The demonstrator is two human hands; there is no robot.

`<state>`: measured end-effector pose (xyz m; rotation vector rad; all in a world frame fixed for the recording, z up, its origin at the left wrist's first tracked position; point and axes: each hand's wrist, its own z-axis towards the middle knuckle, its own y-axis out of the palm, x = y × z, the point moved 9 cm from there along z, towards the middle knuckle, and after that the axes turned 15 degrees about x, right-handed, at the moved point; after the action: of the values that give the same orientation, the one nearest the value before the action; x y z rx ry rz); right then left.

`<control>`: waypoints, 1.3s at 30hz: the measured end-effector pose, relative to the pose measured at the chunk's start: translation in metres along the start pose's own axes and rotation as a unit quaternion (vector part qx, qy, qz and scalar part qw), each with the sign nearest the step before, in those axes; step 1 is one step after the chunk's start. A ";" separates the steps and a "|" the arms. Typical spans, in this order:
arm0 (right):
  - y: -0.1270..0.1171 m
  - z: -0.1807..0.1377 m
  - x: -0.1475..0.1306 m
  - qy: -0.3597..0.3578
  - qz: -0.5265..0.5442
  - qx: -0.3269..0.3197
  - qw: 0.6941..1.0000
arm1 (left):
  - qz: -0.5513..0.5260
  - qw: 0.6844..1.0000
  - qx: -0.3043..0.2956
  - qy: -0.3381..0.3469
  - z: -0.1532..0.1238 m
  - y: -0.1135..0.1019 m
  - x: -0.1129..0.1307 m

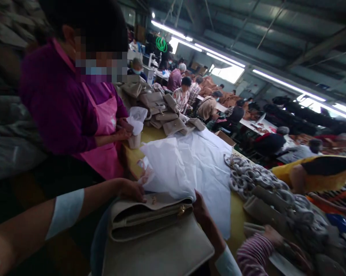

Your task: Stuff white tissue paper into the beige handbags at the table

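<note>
- The wearer's left forearm, a white band round it, reaches in from the lower left across the frame. The left hand [130, 190] lies palm-down on the top edge of a beige handbag [157, 239].
- Its fingers are stretched forward and lie loosely on the bag, closed round nothing that can be seen. The fingertips are just beside the crumpled corner of a sheet of white tissue paper [173, 168].
- The right hand [201, 209] rises from the bottom edge on a bent wrist with its back to the camera. Its fingers are tucked under the paper's lower edge, so it cannot be told whether they grip.
- The handbag lies flat in the near foreground between the two hands, opening towards the paper, with a gold clasp [181, 210] showing at its lip.
- The tissue paper spreads from the bag's mouth across a yellow-topped table [236, 209].
- Across the table's left side, a co-worker in a purple top and pink apron [105, 126] holds a small cup [134, 140] with both hands.
- A heap of pale chain straps [247, 176] lies to the right of the paper, and stacked beige handbags [161, 111] sit at the far end.
- At lower right, another person's hand in a striped sleeve [252, 251] rests near more bags.
</note>
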<state>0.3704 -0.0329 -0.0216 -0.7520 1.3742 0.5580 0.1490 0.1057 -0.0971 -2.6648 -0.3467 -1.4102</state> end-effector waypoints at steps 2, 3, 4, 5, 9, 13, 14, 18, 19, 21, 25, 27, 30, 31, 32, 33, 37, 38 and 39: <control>0.007 -0.013 0.008 0.008 0.017 -0.014 1.000 | 0.054 0.998 0.025 0.032 -0.011 -0.012 0.020; 0.012 -0.019 0.011 0.011 0.023 -0.023 0.999 | 0.078 0.991 0.078 0.077 -0.022 -0.023 0.038; 0.017 -0.025 0.013 0.013 0.028 -0.029 0.999 | 0.100 0.973 0.156 0.135 -0.037 -0.035 0.061; 0.020 -0.030 0.014 0.013 0.033 -0.031 0.999 | 0.113 0.947 0.239 0.182 -0.056 -0.044 0.081; 0.027 -0.041 0.018 0.018 0.053 -0.007 0.998 | 0.246 0.880 0.303 0.271 -0.117 0.005 0.119; 0.028 -0.046 0.022 0.033 0.068 0.014 0.997 | 0.421 0.810 0.233 0.334 -0.128 0.081 0.108; 0.028 -0.048 0.023 0.038 0.069 0.018 0.997 | 0.445 0.799 0.232 0.332 -0.127 0.088 0.102; 0.022 -0.061 0.025 0.057 0.051 0.058 0.995 | 0.459 0.784 0.274 0.316 -0.126 0.094 0.086; 0.020 -0.065 0.026 0.063 0.042 0.071 0.995 | 0.455 0.784 0.281 0.315 -0.127 0.095 0.082; 0.015 -0.073 0.030 0.075 0.022 0.095 0.992 | 0.455 0.785 0.280 0.315 -0.128 0.101 0.074; 0.004 -0.081 0.044 0.104 -0.009 0.114 0.988 | 0.471 0.779 0.307 0.279 -0.125 0.105 0.061; -0.003 -0.082 0.053 0.120 -0.016 0.113 0.986 | 0.471 0.772 0.338 0.259 -0.128 0.100 0.064; -0.012 -0.081 0.068 0.148 -0.016 0.098 0.984 | 0.450 0.788 0.335 0.252 -0.133 0.096 0.074; -0.014 -0.080 0.072 0.156 -0.019 0.093 0.983 | 0.451 0.788 0.333 0.255 -0.134 0.094 0.077; -0.016 -0.079 0.077 0.162 -0.026 0.088 0.982 | 0.458 0.783 0.330 0.260 -0.135 0.093 0.079; -0.017 -0.078 0.080 0.164 -0.038 0.080 0.982 | 0.466 0.775 0.331 0.269 -0.137 0.092 0.080; -0.024 -0.078 0.084 0.146 -0.072 0.074 0.984 | 0.485 0.741 0.343 0.315 -0.142 0.092 0.083; -0.026 -0.078 0.084 0.141 -0.074 0.078 0.984 | 0.482 0.735 0.350 0.323 -0.143 0.091 0.084; -0.027 -0.078 0.084 0.139 -0.076 0.079 0.984 | 0.479 0.731 0.358 0.329 -0.142 0.090 0.085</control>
<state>0.3495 -0.1154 -0.1031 -0.8182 1.5823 0.2259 0.1034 0.0034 0.0545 -1.2090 0.4329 -1.2942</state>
